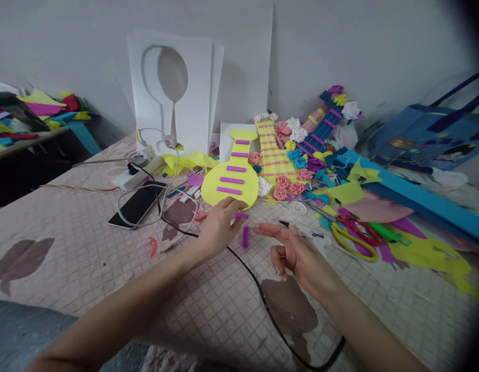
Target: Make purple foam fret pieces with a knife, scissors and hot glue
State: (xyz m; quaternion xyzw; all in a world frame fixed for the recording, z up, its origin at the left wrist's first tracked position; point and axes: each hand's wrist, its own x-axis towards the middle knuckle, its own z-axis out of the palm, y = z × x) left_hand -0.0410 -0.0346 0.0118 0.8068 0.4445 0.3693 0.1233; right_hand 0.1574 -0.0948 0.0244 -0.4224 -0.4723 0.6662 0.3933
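Note:
Below the yellow guitar-shaped cutout (pixel 231 197), my left hand (pixel 222 225) has its thumb and fingers closed on a small purple strip (pixel 240 216). Several purple bars lie across the cutout's neck and body. Another short purple strip (pixel 246 237) is between my two hands, near the left thumb. My right hand (pixel 297 253) is to the right of that strip, its index finger stretched out toward it and other fingers curled; it holds nothing that shows.
A black phone (pixel 139 204) and white power strip (pixel 136 175) are at left, and a black cable (pixel 258 284) crosses the table. Yellow-handled scissors (pixel 353 243) and paper scraps lie right. White boards (pixel 200 93) lean on the wall, beside decorated guitar shapes (pixel 274 150).

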